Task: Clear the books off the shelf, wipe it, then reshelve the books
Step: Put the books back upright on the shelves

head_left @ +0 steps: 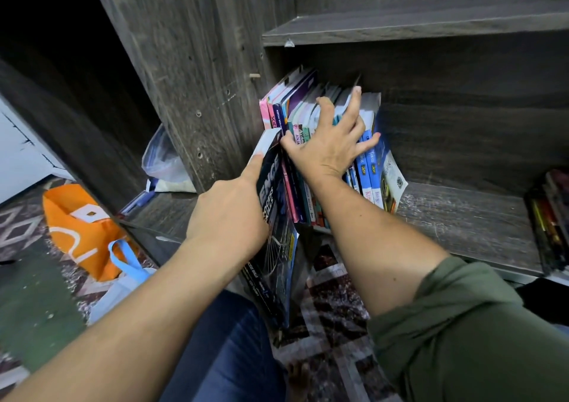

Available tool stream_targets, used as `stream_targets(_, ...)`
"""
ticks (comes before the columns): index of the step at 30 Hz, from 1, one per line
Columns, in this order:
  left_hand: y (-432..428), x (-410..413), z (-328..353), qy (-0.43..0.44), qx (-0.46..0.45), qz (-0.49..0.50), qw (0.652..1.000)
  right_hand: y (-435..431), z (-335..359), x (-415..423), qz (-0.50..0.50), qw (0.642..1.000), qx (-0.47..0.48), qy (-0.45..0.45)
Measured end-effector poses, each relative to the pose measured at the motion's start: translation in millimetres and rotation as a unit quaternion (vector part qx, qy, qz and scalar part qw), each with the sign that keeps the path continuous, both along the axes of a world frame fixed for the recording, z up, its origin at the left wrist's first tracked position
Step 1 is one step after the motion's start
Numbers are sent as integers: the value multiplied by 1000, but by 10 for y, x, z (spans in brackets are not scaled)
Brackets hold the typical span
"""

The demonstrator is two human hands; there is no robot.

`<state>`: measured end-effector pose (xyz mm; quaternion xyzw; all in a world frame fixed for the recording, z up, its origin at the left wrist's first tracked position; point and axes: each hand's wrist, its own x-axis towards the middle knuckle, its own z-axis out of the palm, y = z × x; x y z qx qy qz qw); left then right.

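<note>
An orange bag (80,226) lies on the floor at the left, just beside a white bag with blue handles (123,275); their contents cannot be seen. A clear plastic bag (163,161) behind them holds something white. The left hand (228,214) grips a dark book (274,217), forefinger stretched along its cover, the book tilted out over the shelf (462,220) edge. The right hand (329,146) rests with fingers spread across the leaning row of books (368,170) in the shelf's left corner. More books (551,217) are stacked at the far right.

colourful books (368,167) stand packed at the grey shelf's (462,217) left end.
</note>
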<state>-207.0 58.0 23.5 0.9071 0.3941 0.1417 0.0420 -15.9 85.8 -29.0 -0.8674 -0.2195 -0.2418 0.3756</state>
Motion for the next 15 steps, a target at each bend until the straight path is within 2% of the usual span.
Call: stream_targets(15,-63,110,-24,5,-14,13,1000,47,179,-19,-19,999,-47,11)
